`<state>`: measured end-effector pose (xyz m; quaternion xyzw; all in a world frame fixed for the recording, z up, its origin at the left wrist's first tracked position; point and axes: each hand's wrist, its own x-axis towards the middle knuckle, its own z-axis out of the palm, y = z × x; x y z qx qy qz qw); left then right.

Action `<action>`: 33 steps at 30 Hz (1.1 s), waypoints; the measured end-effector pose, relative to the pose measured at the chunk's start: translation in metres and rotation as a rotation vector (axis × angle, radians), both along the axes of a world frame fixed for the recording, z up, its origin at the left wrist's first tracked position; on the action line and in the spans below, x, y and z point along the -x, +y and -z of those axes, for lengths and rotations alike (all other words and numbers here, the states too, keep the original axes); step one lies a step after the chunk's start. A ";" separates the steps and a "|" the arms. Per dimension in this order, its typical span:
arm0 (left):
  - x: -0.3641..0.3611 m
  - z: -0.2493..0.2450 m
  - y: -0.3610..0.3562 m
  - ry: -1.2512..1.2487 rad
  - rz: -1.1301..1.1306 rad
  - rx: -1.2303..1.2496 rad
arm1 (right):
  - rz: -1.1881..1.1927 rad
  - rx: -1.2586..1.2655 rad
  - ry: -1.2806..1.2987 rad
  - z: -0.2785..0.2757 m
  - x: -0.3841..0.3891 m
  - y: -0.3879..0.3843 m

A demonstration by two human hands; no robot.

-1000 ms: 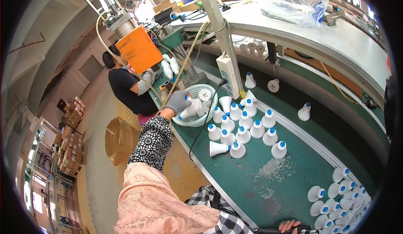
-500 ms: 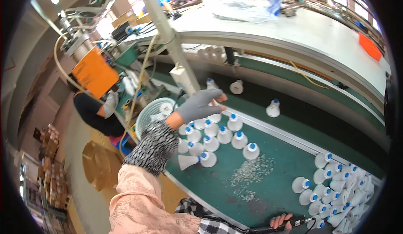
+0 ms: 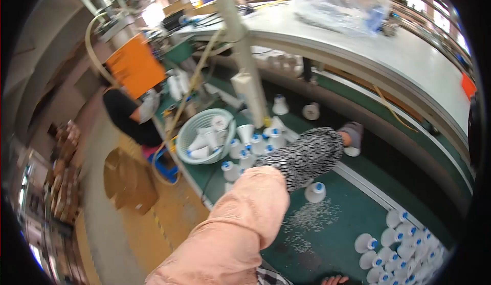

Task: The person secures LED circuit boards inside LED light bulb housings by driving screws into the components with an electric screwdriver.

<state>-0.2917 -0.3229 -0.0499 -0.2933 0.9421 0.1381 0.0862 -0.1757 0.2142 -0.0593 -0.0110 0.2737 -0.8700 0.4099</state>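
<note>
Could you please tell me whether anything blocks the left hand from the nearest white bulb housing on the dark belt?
Nothing visible does: the grey-gloved left hand covers the top of the white flared bulb housing on the dark flat belt; contact is unclear.

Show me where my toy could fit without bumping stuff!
Bare green table lies between the scattered white bits and the pile of white bulbs at lower right. Beyond the metal rail, the dark strip looks bare right of the left hand. It's crowded in that pile and right of the basket, where more bulbs bunch.
</note>
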 end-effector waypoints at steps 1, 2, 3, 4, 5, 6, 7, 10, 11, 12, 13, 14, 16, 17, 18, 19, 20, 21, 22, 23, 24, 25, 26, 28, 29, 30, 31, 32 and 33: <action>-0.003 0.004 -0.006 0.033 0.002 0.012 | -0.013 0.010 0.002 -0.001 0.001 -0.001; -0.021 -0.008 -0.002 0.154 0.017 0.045 | -0.023 0.021 0.001 -0.002 0.000 -0.003; -0.027 -0.021 0.006 0.275 0.043 0.076 | -0.031 0.033 0.004 -0.001 0.000 -0.004; -0.069 -0.068 0.035 0.496 0.049 0.091 | -0.040 0.049 0.006 -0.001 0.000 -0.005; -0.109 -0.104 0.058 0.628 0.061 -0.028 | -0.047 0.059 0.006 0.001 0.001 -0.007; -0.149 -0.137 0.079 0.758 0.078 -0.146 | -0.051 0.078 0.005 0.003 0.002 -0.007; -0.191 -0.166 0.101 0.803 0.043 -0.161 | -0.053 0.099 0.001 0.006 0.002 -0.006; -0.316 -0.191 0.123 0.876 -0.229 0.080 | -0.073 0.165 -0.001 0.014 0.008 -0.002; -0.360 -0.190 0.121 0.839 -0.461 0.082 | -0.071 0.184 0.009 0.017 0.009 -0.002; -0.400 -0.192 0.120 0.793 -0.474 0.349 | -0.076 0.231 -0.022 0.018 0.009 -0.002; -0.432 -0.194 0.120 0.677 -0.595 0.470 | -0.107 0.237 0.000 0.016 0.012 -0.003; -0.462 -0.188 0.114 0.569 -0.731 0.458 | -0.104 0.232 0.012 0.018 0.011 -0.005; -0.505 -0.163 0.101 0.391 -0.887 0.397 | -0.073 0.177 0.015 0.015 0.007 -0.003; -0.519 -0.151 0.093 0.330 -0.905 0.357 | -0.039 0.134 0.008 0.011 0.004 -0.004; -0.526 -0.142 0.090 0.269 -0.913 0.317 | -0.050 0.118 -0.004 0.011 0.003 -0.003; -0.530 -0.137 0.093 0.193 -0.912 0.405 | -0.054 0.080 -0.007 0.005 0.002 -0.002; -0.527 -0.133 0.093 0.123 -0.895 0.496 | -0.045 0.048 -0.009 0.000 0.000 -0.002; -0.515 -0.130 0.088 0.067 -0.864 0.597 | -0.023 0.026 -0.009 -0.004 -0.003 -0.003; -0.482 -0.148 0.099 -0.029 -0.812 0.670 | -0.022 -0.001 0.005 -0.008 -0.004 -0.003; -0.447 -0.165 0.106 0.081 -0.723 0.701 | -0.008 -0.002 0.003 -0.010 -0.004 -0.005; -0.418 -0.174 0.103 0.281 -0.573 0.609 | 0.000 -0.003 0.000 -0.010 -0.004 -0.005; -0.393 -0.179 0.098 0.462 -0.425 0.506 | -0.005 -0.009 -0.004 -0.010 -0.004 -0.004; -0.365 -0.182 0.089 0.458 -0.333 0.402 | -0.036 0.021 0.005 -0.008 -0.002 -0.004; -0.309 -0.182 0.067 0.396 -0.204 0.242 | -0.035 0.029 -0.017 -0.005 -0.001 -0.002; -0.283 -0.177 0.047 0.343 -0.161 0.189 | -0.037 0.029 -0.031 -0.004 -0.001 -0.002; -0.263 -0.157 0.015 0.310 -0.160 0.219 | -0.029 0.023 -0.026 -0.002 -0.001 -0.001; -0.245 -0.132 -0.018 0.277 -0.159 0.250 | -0.029 0.014 -0.017 -0.002 0.000 -0.001; -0.227 -0.117 -0.040 0.249 -0.204 0.238 | -0.029 0.004 -0.009 -0.003 0.000 -0.001; -0.208 -0.104 -0.057 0.220 -0.250 0.226 | -0.030 -0.007 -0.001 -0.004 0.001 -0.002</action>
